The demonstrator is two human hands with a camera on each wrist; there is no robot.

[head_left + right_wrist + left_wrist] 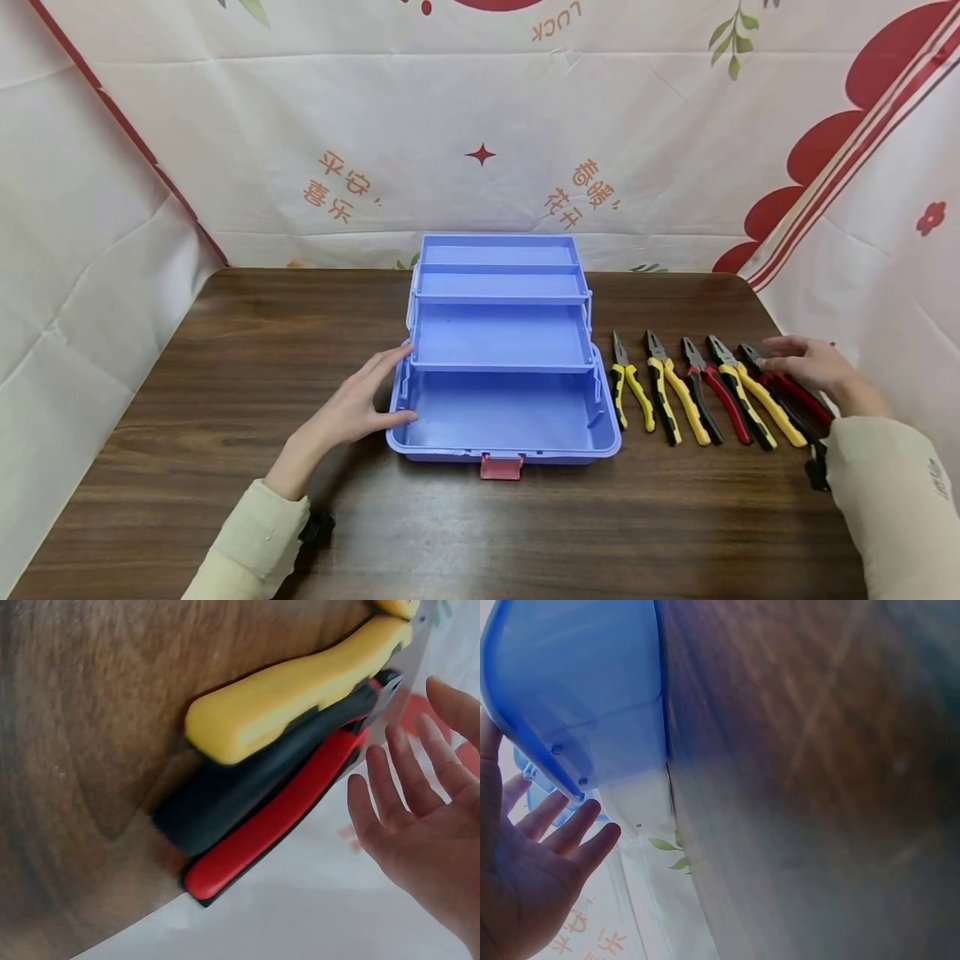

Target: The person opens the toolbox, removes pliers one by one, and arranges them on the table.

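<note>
A blue toolbox (pixel 502 408) stands open, its cantilever trays (pixel 502 333) raised toward the back. At its left rim is my left hand (pixel 352 408), fingers spread along the side and thumb over the edge; the left wrist view shows the fingers extended beside the blue wall (pixel 592 682). My right hand (pixel 813 367) hovers over the head end of the rightmost pliers, which have red and black handles (pixel 806 396). In the right wrist view its fingers are loosely extended and hold nothing, close to the pliers' red handle (pixel 277 817).
Several pliers lie in a row right of the toolbox: yellow-handled needle-nose pliers (pixel 640 396), yellow-and-black pliers (pixel 660 392), red-and-black pliers (pixel 726 400) and larger yellow-and-black pliers (pixel 772 412). A pink latch (pixel 501 468) hangs at the box front. Printed cloth (pixel 480 108) encloses the wooden table (pixel 225 375).
</note>
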